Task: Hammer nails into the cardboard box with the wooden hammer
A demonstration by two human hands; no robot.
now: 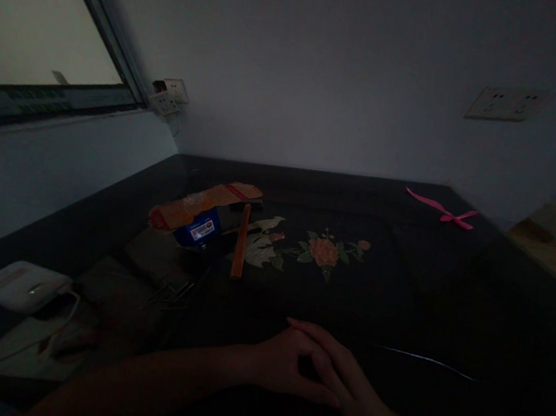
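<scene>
My left hand point(281, 364) and my right hand point(347, 374) are clasped together over the near part of a dark table point(427, 296). The right hand's fingers lie across the left hand's fingers, and the left thumb reaches toward the right palm. A small dark gap shows between the hands, with no object visible in it. To the right lies a thin, shiny strand point(426, 359), apart from both hands. Beyond them, a reddish-brown wooden strip point(240, 242) lies lengthwise near a printed flower pattern point(323, 252) on the tabletop.
A torn orange-brown wrapper point(203, 203) leans over a blue box point(201, 228). Several thin metal pieces point(172, 295) lie nearer. At left is a white device point(24, 286) with a cable. A pink ribbon point(448, 217) rests far right, near the wall point(322, 73). The room is dim.
</scene>
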